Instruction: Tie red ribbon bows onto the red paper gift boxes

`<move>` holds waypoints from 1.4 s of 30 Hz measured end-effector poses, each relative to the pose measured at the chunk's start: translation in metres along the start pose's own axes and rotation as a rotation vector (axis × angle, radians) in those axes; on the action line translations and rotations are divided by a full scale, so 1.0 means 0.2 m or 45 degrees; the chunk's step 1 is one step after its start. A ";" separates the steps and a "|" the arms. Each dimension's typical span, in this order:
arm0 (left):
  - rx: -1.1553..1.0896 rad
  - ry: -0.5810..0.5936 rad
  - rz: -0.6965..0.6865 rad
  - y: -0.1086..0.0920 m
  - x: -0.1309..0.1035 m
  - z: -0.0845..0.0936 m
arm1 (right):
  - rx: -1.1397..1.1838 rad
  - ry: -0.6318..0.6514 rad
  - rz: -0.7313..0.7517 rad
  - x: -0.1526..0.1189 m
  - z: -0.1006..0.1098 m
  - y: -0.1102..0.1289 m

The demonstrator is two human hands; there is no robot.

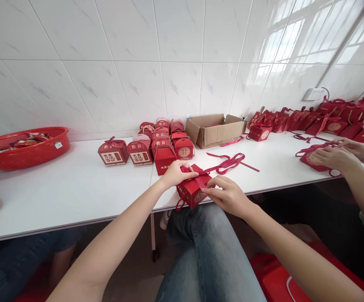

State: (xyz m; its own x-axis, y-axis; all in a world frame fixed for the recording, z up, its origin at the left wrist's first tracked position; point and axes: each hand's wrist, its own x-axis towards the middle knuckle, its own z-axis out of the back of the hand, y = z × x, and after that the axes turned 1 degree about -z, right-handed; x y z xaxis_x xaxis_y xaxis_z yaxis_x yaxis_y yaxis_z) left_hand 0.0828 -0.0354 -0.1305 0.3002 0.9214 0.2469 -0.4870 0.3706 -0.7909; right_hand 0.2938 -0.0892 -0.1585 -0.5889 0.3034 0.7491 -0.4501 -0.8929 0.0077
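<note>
A red gift box (192,193) with a gold round emblem sits tilted at the table's front edge, just above my knees. Dark red ribbon (199,181) crosses its top, and a loop hangs down its near left corner. My left hand (177,173) pinches the ribbon at the top of the box. On the right, my right hand (226,193) grips a ribbon end between thumb and fingers, close to the box's side. Loose lengths of ribbon (232,162) lie on the table behind it.
Several red gift boxes (140,152) stand behind my left hand. An open cardboard box (215,134) is against the wall. A red plastic basket (27,153) with wrapped items is at far left. At right, another person's hands (337,157) work on a red box; many more boxes (333,121) are beyond.
</note>
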 end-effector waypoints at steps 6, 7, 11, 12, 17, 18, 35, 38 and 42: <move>-0.066 0.003 0.051 0.00 0.00 -0.01 | 0.037 0.050 -0.003 -0.02 0.03 -0.02; -0.074 0.006 0.062 0.01 0.00 0.00 | 0.038 0.062 -0.010 -0.03 0.03 -0.02; -0.116 0.051 0.023 0.01 0.00 0.01 | 0.058 0.094 -0.073 0.02 0.07 -0.01; -0.128 0.077 -0.001 0.01 0.00 0.01 | 0.056 0.092 -0.086 0.05 0.07 0.01; -0.134 0.193 -0.018 -0.01 0.02 0.03 | -0.021 0.259 -0.095 0.24 0.00 0.12; -0.124 0.199 -0.009 -0.01 0.02 0.03 | -0.060 0.309 -0.140 0.27 -0.04 0.15; -0.154 0.122 0.089 0.00 0.02 0.04 | -0.536 -0.005 -0.173 0.30 -0.28 0.21; -0.178 0.057 0.102 0.02 0.02 0.02 | -0.427 0.080 -0.178 0.26 -0.25 0.22; -0.173 -0.027 0.064 0.05 0.01 0.01 | -0.311 0.122 -0.239 0.23 -0.19 0.22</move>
State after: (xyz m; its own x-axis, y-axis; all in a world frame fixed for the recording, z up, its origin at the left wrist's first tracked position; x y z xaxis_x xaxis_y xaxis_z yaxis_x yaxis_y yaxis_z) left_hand 0.0772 -0.0291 -0.1372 0.2599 0.9412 0.2157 -0.3848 0.3059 -0.8709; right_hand 0.2218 -0.1020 -0.1499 -0.5356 0.4958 0.6836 -0.6981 -0.7154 -0.0282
